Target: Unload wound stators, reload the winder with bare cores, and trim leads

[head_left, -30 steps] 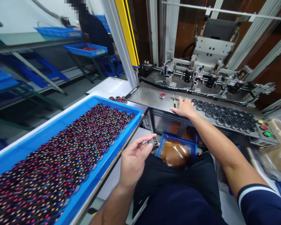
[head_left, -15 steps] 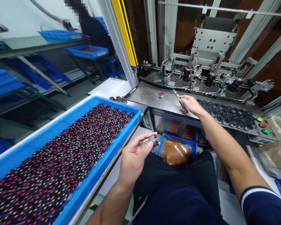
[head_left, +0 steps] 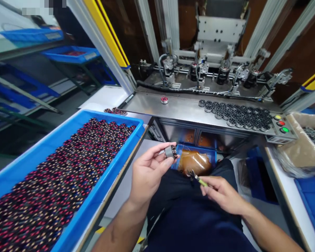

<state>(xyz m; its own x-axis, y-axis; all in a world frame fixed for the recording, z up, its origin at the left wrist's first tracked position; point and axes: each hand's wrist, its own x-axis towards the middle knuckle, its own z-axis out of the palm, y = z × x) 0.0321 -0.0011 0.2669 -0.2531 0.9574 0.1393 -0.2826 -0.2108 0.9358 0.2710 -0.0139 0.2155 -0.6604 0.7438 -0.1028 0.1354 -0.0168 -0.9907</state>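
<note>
At the far left, a shallow blue tray bears a pale label, its writing too blurred to read. Nearer, a large blue tray holds close rows of red-and-black wound cores; a small cluster of similar parts lies on the white surface just beyond its far end. The left hand grips a single grey-sided core between thumb and fingers, raised above the lap with its dark end turned to the right. Beyond it, a red-topped core stands alone on the metal bench. The right hand is closed around green-handled cutters, whose tips point leftward, near the held core but apart from it. Farther right, black cores stand packed together on the bench, followed by yellow, red and green buttons. A lined carton at the right edge contains grey parts.
</note>
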